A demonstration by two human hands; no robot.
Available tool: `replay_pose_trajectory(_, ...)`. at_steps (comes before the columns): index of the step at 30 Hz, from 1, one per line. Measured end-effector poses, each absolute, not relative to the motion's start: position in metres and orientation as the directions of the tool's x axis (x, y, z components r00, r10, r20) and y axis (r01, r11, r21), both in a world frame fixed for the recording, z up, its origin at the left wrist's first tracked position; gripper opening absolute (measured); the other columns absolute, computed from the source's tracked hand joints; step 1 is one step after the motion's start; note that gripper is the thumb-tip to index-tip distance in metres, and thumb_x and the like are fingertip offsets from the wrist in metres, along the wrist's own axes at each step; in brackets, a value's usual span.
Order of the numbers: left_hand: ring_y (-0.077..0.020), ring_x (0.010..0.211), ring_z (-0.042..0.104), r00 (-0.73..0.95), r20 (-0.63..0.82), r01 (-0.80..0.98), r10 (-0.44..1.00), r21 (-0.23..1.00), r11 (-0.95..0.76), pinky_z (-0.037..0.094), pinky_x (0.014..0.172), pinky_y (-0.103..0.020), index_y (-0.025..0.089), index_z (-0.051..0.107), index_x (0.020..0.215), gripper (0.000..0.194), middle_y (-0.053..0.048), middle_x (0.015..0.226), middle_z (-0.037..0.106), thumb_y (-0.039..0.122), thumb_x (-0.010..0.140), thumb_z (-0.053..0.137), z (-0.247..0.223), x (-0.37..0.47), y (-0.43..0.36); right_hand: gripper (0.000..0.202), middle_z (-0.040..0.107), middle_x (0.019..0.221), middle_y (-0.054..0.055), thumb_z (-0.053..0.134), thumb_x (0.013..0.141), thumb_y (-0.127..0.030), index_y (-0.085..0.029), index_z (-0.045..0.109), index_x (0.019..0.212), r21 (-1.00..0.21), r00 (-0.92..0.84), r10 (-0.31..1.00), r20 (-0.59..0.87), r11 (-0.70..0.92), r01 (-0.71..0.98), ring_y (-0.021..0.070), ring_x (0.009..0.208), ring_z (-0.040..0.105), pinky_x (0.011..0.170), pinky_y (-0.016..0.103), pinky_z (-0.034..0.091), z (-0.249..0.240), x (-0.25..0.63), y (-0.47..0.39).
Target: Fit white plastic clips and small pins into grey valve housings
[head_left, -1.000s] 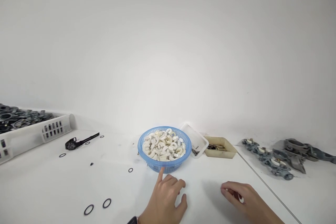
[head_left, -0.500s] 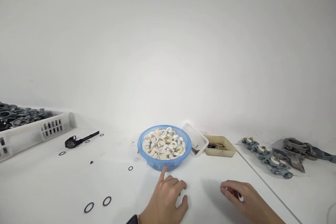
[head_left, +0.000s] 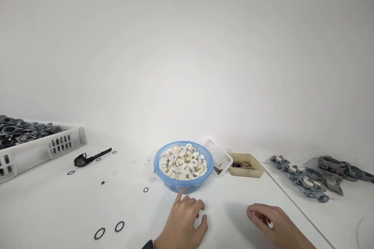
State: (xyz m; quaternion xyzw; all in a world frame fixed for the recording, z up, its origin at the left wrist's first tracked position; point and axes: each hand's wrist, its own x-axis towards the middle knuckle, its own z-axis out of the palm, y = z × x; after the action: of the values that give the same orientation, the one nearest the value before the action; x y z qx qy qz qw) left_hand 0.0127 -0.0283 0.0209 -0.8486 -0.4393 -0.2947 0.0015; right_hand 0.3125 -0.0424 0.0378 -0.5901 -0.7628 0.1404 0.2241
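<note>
My left hand (head_left: 184,221) is over the white table in front of the blue basket (head_left: 183,182). Its index finger points at the basket's lower front, and I cannot tell if it touches. The thumb stands apart from the loosely bent fingers, which hold nothing. To the right, my right hand (head_left: 270,220) has its fingers curled and the thumb tip brought against them. Nothing shows in it, and a small gap is visible inside the curl. Many curved white plastic pieces (head_left: 181,162) with small metal bits fill the basket.
Beside the basket are a tilted clear tray (head_left: 217,155) and a yellowish tray (head_left: 247,170) with small parts. Grey metal parts (head_left: 330,163) lie at right. At left are a white crate (head_left: 66,144), a black watch (head_left: 81,160) and several black rings (head_left: 119,226). A rod (head_left: 300,210) crosses the table.
The whole view has shifted slightly, so the things on the table appear a little lower and farther right. Both hands keep nearly the same pose and place.
</note>
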Motion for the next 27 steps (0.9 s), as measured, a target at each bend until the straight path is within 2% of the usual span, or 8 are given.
replay_pose_trajectory(6, -0.0203, 0.075, 0.068, 0.433, 0.502, 0.747, 0.749, 0.265, -0.610, 0.038, 0.114, -0.065, 0.023, 0.064, 0.094, 0.018, 0.002, 0.070, 0.065, 0.013, 0.080, 0.060, 0.0176, 0.0113, -0.0263, 0.048, 0.062, 0.072, 0.001, 0.038, 0.100, -0.058, -0.024, 0.064, 0.077, -0.485, -0.198, 0.960, 0.198, 0.272, 0.831, 0.0188, 0.066, 0.053, 0.061, 0.027, 0.038, 0.0385, 0.3124, -0.0447)
replay_pose_trajectory(13, -0.0202, 0.070, 0.068, 0.386, 0.516, 0.769, 0.765, 0.278, -0.576, 0.044, 0.109, -0.062, 0.023, 0.063, 0.090, 0.016, 0.003, 0.068, 0.064, 0.013, 0.078, 0.060, 0.0149, 0.0116, -0.0255, 0.046, 0.064, 0.073, 0.001, 0.039, 0.100, -0.056, -0.025, 0.067, 0.080, -0.485, -0.205, 0.959, 0.198, 0.278, 0.829, 0.0188, 0.067, 0.055, 0.063, 0.027, 0.040, 0.0357, 0.3124, -0.0423)
replay_pose_trajectory(19, -0.0205, 0.073, 0.068, 0.365, 0.471, 0.788, 0.803, 0.303, -0.536, 0.042, 0.110, -0.063, 0.022, 0.065, 0.091, 0.014, 0.001, 0.070, 0.065, 0.014, 0.080, 0.060, 0.0165, 0.0097, -0.0244, 0.046, 0.064, 0.072, 0.001, 0.040, 0.100, -0.055, -0.025, 0.067, 0.079, -0.491, -0.204, 0.958, 0.200, 0.278, 0.826, 0.0188, 0.067, 0.054, 0.062, 0.027, 0.039, 0.0364, 0.3125, -0.0446)
replay_pose_trajectory(27, -0.0209, 0.071, 0.069, 0.368, 0.492, 0.788, 0.789, 0.285, -0.546, 0.043, 0.110, -0.063, 0.023, 0.065, 0.089, 0.015, 0.002, 0.068, 0.065, 0.015, 0.078, 0.061, 0.0129, 0.0118, -0.0230, 0.047, 0.061, 0.066, 0.001, 0.040, 0.098, -0.056, -0.025, 0.066, 0.073, -0.479, -0.167, 0.939, 0.302, 0.301, 0.825, 0.0181, 0.061, 0.050, 0.059, 0.028, 0.037, 0.0308, 0.3080, -0.0433)
